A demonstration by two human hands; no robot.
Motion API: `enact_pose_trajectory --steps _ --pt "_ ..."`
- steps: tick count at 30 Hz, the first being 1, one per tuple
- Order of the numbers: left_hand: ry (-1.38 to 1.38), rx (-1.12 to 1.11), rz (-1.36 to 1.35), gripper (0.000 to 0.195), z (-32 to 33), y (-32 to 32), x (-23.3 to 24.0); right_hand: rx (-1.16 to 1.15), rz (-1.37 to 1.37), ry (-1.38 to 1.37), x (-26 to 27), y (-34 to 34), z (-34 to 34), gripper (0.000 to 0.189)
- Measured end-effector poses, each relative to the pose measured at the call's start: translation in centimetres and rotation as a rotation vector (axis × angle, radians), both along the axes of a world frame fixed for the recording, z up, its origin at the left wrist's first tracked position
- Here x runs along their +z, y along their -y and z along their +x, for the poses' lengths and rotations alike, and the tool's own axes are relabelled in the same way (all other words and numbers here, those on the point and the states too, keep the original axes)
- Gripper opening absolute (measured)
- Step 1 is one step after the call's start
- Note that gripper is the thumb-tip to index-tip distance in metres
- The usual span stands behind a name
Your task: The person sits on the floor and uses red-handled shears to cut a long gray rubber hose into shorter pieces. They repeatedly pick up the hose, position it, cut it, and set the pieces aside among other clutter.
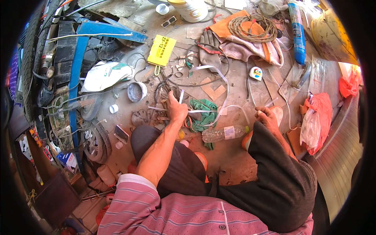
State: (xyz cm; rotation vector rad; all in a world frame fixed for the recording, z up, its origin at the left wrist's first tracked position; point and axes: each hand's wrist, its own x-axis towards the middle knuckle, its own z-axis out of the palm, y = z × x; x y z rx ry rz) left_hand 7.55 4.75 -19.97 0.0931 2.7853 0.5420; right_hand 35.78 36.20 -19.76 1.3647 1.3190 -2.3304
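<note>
Out in front of my left knee, my left hand (177, 110) grips a white plastic strap (202, 111). Pieces of the strap stick out on both sides of the fist and above the thumb. My right hand (266, 116), beside my right knee, has its fingers pinched on a thin white strap end (270, 102). Between the hands lies a crumpled green cloth (203, 111), with a loop of strap over it. A clear plastic bottle (224, 134) with a label rests on its side just below the cloth. Whether both hands hold one strap is unclear.
A white cup (137, 91), a phone (121, 134) and a blue metal frame (73, 88) are to the left. Ahead lie a yellow booklet (162, 50), gloves (210, 48) and a tape measure (256, 73). A blue spray can (297, 35) and red bag (318, 120) sit right.
</note>
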Motion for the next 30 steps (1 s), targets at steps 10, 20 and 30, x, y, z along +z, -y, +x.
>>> enact_pose_trajectory --steps 10,20,30 --pt "0.154 0.0 0.192 0.039 -1.8 2.1 1.1 0.011 -0.015 0.025 -0.1 -0.1 -0.2 0.031" --pt "0.395 -0.241 0.141 0.037 1.1 -1.6 6.3 0.122 0.063 0.052 -0.4 0.6 -1.0 0.034" --pt "0.416 -0.392 -0.055 0.03 2.6 -2.2 5.7 0.089 0.07 0.075 0.4 0.9 -1.5 0.032"
